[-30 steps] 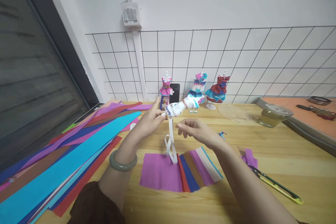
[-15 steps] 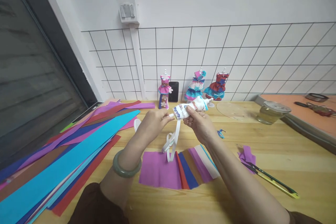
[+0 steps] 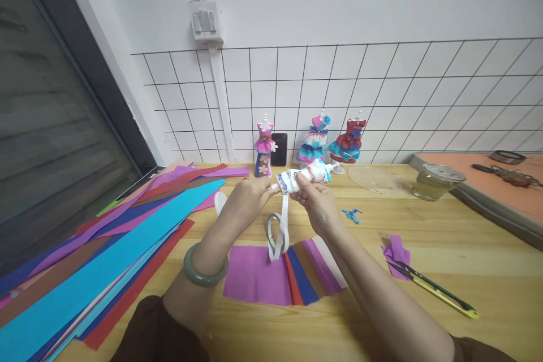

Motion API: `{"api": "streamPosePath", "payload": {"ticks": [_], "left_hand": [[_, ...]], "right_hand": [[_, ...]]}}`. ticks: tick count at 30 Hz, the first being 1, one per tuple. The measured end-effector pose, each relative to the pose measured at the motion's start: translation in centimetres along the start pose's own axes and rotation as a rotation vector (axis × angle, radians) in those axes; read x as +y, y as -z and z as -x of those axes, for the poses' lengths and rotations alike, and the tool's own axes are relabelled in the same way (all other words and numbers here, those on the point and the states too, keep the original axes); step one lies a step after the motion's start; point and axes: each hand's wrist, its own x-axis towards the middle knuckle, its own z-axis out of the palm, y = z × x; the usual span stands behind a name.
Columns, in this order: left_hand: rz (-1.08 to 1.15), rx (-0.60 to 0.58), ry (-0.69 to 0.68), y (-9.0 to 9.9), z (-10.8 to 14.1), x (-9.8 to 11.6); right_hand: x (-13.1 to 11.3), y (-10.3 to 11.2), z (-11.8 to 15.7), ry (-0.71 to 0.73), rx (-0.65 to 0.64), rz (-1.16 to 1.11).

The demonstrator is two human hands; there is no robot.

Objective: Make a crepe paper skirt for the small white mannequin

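Note:
I hold a miniature dress form (image 3: pixel 313 172) sideways above the table. It is wrapped in white printed material, with its knobbed neck pointing right. My left hand (image 3: pixel 249 197), a green bangle on its wrist, pinches the thin white rod at its left end. My right hand (image 3: pixel 317 203) is closed around the wrapped body, thumb on top. A strip of white tape (image 3: pixel 284 218) hangs from the form's left end in a loop to a tape roll (image 3: pixel 274 229) standing below. Beneath lie crepe paper pieces (image 3: pixel 257 274), purple, red, blue, brown and white, side by side.
Three dressed miniature forms stand by the wall, among them a red one (image 3: pixel 353 138), with a black phone (image 3: pixel 279 150). Long crepe strips (image 3: pixel 127 243) cover the left. At right are a yellow-black cutter (image 3: pixel 436 288), purple scraps (image 3: pixel 397 251), a blue scrap (image 3: pixel 352 215) and a lidded bowl (image 3: pixel 436 184).
Both hands and the dress form have shifted slightly left and down in view. The hanging tape loop has swung, and the roll now shows as an upright ring.

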Motion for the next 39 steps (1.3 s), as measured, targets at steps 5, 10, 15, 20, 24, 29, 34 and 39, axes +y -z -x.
{"api": "streamPosePath", "payload": {"ticks": [5,10,15,20,24,29,34,39], "left_hand": [[-0.035,-0.024,0.026,-0.3,0.0,-0.3],[-0.131,-0.001,0.033,-0.3,0.0,-0.8],[-0.202,0.084,0.068,-0.1,0.0,-1.4],[-0.107,0.150,0.079,-0.1,0.0,-1.1],[-0.033,0.181,0.091,-0.1,0.1,-0.8],[0.018,0.186,0.121,0.4,0.1,-1.0],[0.026,0.165,0.140,1.3,0.1,-1.1],[0.009,0.155,0.167,1.7,0.1,-0.8]], "right_hand": [[0.1,0.1,-0.1,-0.047,-0.077,0.013],[0.1,0.7,-0.5,-0.099,-0.106,0.128],[-0.1,1.0,-0.6,-0.086,-0.062,0.360],[-1.0,-0.5,1.1,-0.083,-0.321,0.380],[-1.3,-1.4,2.1,-0.075,-0.365,0.351],[-1.5,-1.2,2.0,-0.063,-0.394,0.363],[-1.8,-1.0,2.0,-0.068,-0.447,0.441],[-1.8,-0.4,1.8,-0.041,-0.493,0.498]]}}
